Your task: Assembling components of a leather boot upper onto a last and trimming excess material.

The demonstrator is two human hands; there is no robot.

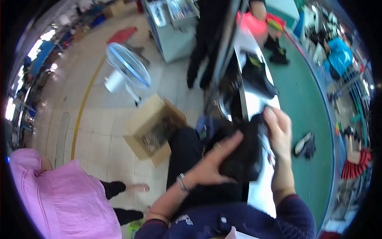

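Observation:
A black shoe [248, 153], smeared by motion, is held over my lap beside the white bench edge [260, 195]. My left hand [213, 163] grips its near left side, with the thumb laid across the top and the other fingers partly hidden. At the shoe's far right end, my right hand [278, 125] is closed, its fingers bent over the edge. Farther along the white ledge lies another black shoe [256, 75]. A dark shoe with a pale sole [305, 146] rests on the green belt [294, 103], to the right of my right hand.
An open cardboard box [137, 133] with dark and grey contents stands on the floor at left. Beyond it is a white fan [127, 65]. A person in pink [67, 195] is close at left; a metal post [223, 55] rises ahead. More black shoes [276, 51] lie on the far belt.

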